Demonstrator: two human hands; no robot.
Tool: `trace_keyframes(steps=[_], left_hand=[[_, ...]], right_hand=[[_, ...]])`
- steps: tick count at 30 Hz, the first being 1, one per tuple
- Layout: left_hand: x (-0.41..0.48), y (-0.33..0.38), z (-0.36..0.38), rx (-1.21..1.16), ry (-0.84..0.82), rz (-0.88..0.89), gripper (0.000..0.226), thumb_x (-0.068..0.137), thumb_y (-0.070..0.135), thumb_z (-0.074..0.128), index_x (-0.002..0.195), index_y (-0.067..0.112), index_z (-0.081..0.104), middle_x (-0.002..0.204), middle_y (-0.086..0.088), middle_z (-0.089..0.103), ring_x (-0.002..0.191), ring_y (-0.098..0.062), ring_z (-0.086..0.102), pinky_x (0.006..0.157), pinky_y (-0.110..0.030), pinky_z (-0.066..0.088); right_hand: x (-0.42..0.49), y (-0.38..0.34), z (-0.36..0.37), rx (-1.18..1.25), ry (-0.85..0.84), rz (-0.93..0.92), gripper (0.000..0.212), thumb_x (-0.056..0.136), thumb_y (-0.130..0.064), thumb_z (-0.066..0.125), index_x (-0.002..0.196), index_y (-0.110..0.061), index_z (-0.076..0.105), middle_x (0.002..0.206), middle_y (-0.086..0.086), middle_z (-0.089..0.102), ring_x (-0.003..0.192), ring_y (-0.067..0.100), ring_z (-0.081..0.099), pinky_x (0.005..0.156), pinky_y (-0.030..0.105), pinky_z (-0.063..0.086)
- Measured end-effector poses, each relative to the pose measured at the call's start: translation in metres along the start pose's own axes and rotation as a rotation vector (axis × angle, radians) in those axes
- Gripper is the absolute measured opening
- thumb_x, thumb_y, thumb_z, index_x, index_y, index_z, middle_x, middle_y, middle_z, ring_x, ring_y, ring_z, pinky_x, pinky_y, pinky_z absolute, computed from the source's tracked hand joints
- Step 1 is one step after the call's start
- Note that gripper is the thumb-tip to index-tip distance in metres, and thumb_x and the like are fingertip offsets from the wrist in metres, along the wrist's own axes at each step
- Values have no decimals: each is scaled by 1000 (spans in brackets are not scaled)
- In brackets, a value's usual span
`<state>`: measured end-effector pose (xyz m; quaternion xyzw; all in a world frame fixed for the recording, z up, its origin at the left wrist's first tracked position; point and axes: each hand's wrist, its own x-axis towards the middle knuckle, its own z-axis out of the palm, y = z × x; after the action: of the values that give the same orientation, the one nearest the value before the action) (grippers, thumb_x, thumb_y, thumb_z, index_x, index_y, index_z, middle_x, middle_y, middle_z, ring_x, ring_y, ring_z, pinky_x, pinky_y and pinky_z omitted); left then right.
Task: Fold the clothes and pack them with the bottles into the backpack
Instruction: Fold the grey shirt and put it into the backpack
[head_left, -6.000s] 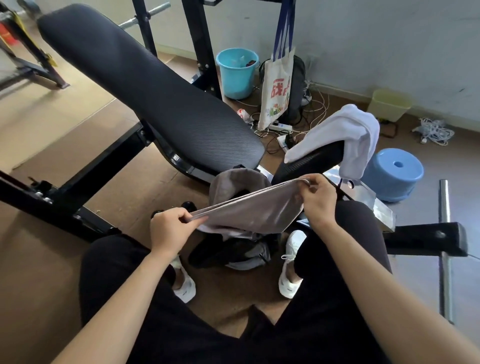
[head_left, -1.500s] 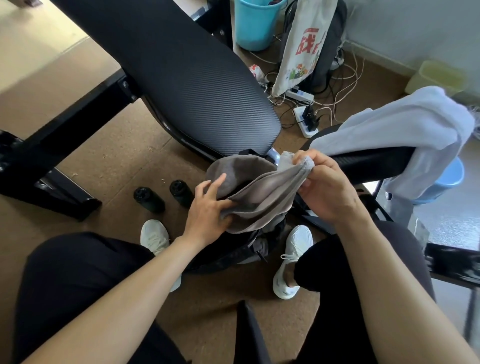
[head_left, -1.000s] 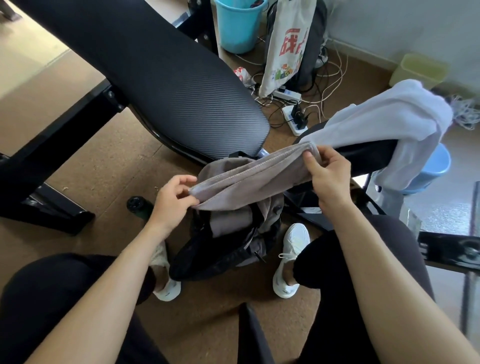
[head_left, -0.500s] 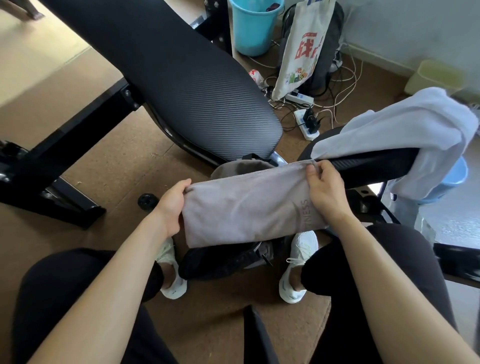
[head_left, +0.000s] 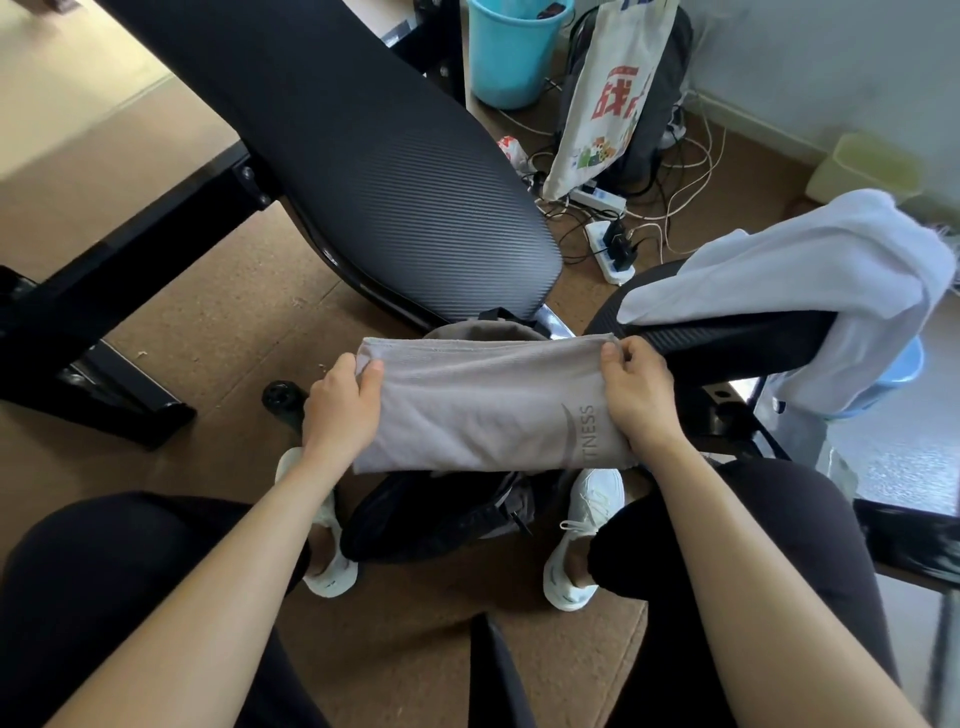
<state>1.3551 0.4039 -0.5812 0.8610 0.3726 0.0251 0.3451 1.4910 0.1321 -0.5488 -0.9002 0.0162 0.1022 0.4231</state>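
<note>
Grey folded knit garment (head_left: 488, 405) hangs taut between my left hand (head_left: 340, 410) and right hand (head_left: 639, 395), each pinching an end, above the open black backpack (head_left: 441, 514) between my feet; folding looks finished; lowering it inside comes next.

Single head view, steeply downward, close over lap

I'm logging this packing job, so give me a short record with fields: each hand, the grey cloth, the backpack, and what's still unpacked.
left hand: grips the left end of the folded grey cloth
right hand: grips its right end
cloth: flat band held above the black backpack on the floor
bottle: black bottle on the floor beside the left hand
unpacked: white garment draped over the black bench pad
</note>
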Motion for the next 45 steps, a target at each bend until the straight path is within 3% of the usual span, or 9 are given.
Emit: trace_keyframes(steps=[8, 17, 26, 29, 32, 35, 40, 42, 45], left_hand=[[-19, 27, 5, -486, -192, -62, 39, 100, 40, 56, 69, 21, 43, 69, 5, 47, 65, -14, 44, 60, -34, 35], [-51, 52, 32, -725, -491, 124, 10, 99, 31, 66, 95, 22, 64, 87, 7, 71, 87, -13, 69, 75, -30, 55], [-48, 53, 21, -800, -778, 155, 43, 92, 40, 40, 115, 16, 68, 88, -6, 61, 80, -22, 60, 68, -34, 55], [-43, 50, 19, -777, -696, 194, 47, 91, 35, 40, 117, 12, 72, 84, -2, 59, 77, -18, 55, 65, -30, 53], [-35, 51, 13, -783, -344, 120, 29, 95, 21, 47, 105, 11, 73, 74, 4, 61, 68, -11, 57, 63, -33, 53], [-27, 47, 13, -745, -114, -48, 19, 100, 17, 54, 112, 12, 69, 90, 3, 68, 81, -6, 65, 73, -29, 54], [-33, 41, 12, -993, -677, -246, 62, 100, 64, 40, 137, 19, 63, 129, -10, 70, 120, -29, 67, 103, -47, 51], [-39, 44, 12, -1018, -754, -273, 62, 98, 62, 46, 138, 18, 62, 130, -10, 71, 120, -29, 67, 103, -46, 51], [-37, 45, 19, -869, -635, -222, 43, 91, 31, 72, 130, 14, 65, 122, -12, 74, 109, -28, 72, 93, -42, 57]], right_hand=[[-14, -9, 16, 226, -166, 15, 32, 102, -36, 56, 94, -6, 61, 78, -2, 58, 72, 11, 52, 66, 33, 45], [-44, -28, 40, 309, -396, -58, 30, 104, -40, 53, 106, -12, 63, 98, 6, 68, 89, 15, 64, 89, 47, 55], [-49, -28, 36, 282, -524, -146, 45, 87, -31, 80, 119, -12, 55, 107, -10, 64, 100, -3, 64, 89, 18, 52], [-45, -26, 36, 264, -507, -166, 37, 88, -20, 79, 117, -10, 59, 107, -1, 69, 102, 6, 66, 92, 29, 54], [-40, -26, 32, 404, -539, -101, 26, 93, -15, 71, 118, -11, 65, 113, 12, 71, 106, 21, 68, 97, 47, 54], [-36, -31, 23, 722, -670, 65, 26, 100, -10, 58, 125, -6, 65, 114, 14, 73, 105, 28, 71, 95, 42, 57], [-26, -28, 19, 782, -576, 128, 19, 104, -15, 53, 117, -12, 67, 101, 2, 75, 95, 19, 71, 80, 32, 57], [-24, -19, 27, 555, -456, 79, 22, 101, -23, 60, 122, -18, 64, 110, 0, 74, 108, 22, 69, 92, 38, 56], [-26, -10, 32, 439, -423, -1, 72, 91, -37, 68, 154, -38, 32, 127, 5, 68, 121, 16, 63, 107, 44, 50]])
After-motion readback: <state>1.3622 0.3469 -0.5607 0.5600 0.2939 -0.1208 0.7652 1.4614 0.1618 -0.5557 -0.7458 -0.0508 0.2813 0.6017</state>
